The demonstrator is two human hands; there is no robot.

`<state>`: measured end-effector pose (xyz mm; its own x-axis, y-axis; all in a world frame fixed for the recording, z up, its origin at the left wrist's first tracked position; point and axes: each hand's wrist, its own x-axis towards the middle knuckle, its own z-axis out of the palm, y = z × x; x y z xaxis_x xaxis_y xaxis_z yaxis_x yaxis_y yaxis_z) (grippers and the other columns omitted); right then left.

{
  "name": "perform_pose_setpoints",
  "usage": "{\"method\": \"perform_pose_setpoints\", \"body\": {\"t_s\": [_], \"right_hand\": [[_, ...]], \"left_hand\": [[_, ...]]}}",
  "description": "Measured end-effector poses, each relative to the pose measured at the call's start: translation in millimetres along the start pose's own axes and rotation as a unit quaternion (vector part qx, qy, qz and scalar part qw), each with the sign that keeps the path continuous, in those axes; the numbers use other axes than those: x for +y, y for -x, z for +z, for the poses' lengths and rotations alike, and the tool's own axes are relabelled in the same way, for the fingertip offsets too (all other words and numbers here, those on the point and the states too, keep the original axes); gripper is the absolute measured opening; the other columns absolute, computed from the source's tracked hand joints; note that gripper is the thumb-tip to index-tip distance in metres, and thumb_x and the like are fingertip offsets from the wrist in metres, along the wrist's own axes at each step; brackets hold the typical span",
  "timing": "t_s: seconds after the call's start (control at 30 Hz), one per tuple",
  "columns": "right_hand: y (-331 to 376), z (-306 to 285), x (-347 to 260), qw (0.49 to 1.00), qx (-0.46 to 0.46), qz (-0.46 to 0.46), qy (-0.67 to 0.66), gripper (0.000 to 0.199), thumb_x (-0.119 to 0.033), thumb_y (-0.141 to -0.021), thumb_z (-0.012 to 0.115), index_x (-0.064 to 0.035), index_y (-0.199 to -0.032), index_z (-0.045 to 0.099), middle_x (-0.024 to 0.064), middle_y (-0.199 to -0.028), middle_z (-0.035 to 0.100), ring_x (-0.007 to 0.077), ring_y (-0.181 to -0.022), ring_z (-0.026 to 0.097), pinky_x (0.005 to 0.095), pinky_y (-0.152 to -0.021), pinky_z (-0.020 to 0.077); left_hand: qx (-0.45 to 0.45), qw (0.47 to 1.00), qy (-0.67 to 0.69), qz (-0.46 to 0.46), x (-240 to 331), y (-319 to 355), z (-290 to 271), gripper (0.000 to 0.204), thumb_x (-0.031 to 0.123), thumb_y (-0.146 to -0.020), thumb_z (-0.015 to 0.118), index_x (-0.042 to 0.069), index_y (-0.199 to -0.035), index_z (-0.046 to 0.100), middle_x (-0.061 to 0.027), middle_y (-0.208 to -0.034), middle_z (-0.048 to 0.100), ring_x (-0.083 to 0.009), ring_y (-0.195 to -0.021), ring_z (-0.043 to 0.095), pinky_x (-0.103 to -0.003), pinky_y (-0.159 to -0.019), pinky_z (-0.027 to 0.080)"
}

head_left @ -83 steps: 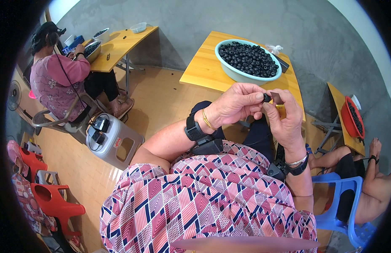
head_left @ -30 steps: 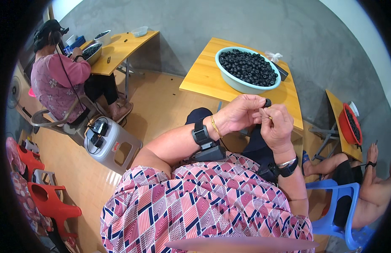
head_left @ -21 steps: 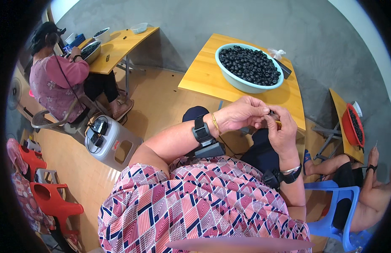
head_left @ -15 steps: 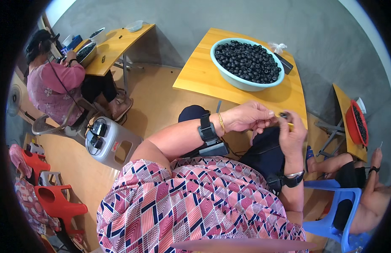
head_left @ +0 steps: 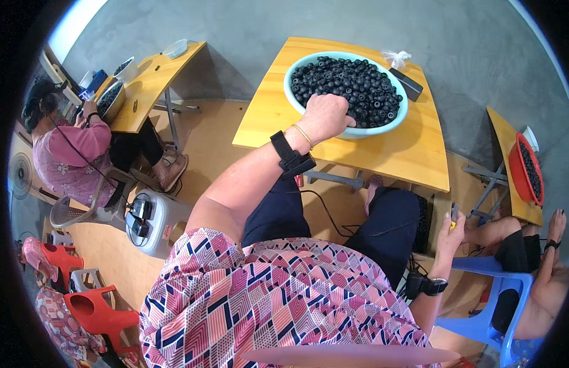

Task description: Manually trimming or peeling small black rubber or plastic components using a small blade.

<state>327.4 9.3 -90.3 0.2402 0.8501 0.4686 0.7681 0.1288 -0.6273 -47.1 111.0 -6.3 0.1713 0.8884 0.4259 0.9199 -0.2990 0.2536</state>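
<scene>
My left hand (head_left: 326, 116) reaches over the near rim of a pale blue basin (head_left: 358, 132). Its fingers are curled down at the heap of small black ring-shaped parts (head_left: 355, 80), and what the fingertips grip is hidden. The basin rests on a yellow wooden table (head_left: 413, 156). Low at the right, beside that table, my right hand (head_left: 447, 242) is closed around a small tool (head_left: 452, 226) with a yellow handle. A greyish end pokes up past the fingers; its exact kind is too small to tell.
On the table behind the basin lie a black box-like object (head_left: 406, 84) and a clear plastic bag (head_left: 396, 59). A red basin (head_left: 526, 168) of black parts stands at the right, near a person on a blue chair (head_left: 490, 288). Another person (head_left: 73, 141) works at the left.
My left hand has gone from beside my right hand up to the basin. My right hand has lowered and moved right with the tool. The small black part between them is out of sight.
</scene>
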Motion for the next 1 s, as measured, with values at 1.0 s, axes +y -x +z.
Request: {"method": "perform_pose_setpoints", "body": {"t_s": [1.0], "right_hand": [[-23, 19, -180, 0.924, -0.145, -0.173, -0.308, 0.01, -0.009, -0.083, 0.056, 0.001, -0.082, 0.053, 0.0078, -0.073, 0.057, 0.0134, -0.063, 0.053, 0.0262, -0.058, 0.0425]], "left_hand": [[-0.131, 0.751, 0.646, 0.038, 62, 53, -34, 0.019, 0.003, -0.08, 0.061, 0.001, -0.099, 0.059, -0.0008, -0.079, 0.06, -0.0047, -0.065, 0.055, -0.017, -0.056, 0.047]]}}
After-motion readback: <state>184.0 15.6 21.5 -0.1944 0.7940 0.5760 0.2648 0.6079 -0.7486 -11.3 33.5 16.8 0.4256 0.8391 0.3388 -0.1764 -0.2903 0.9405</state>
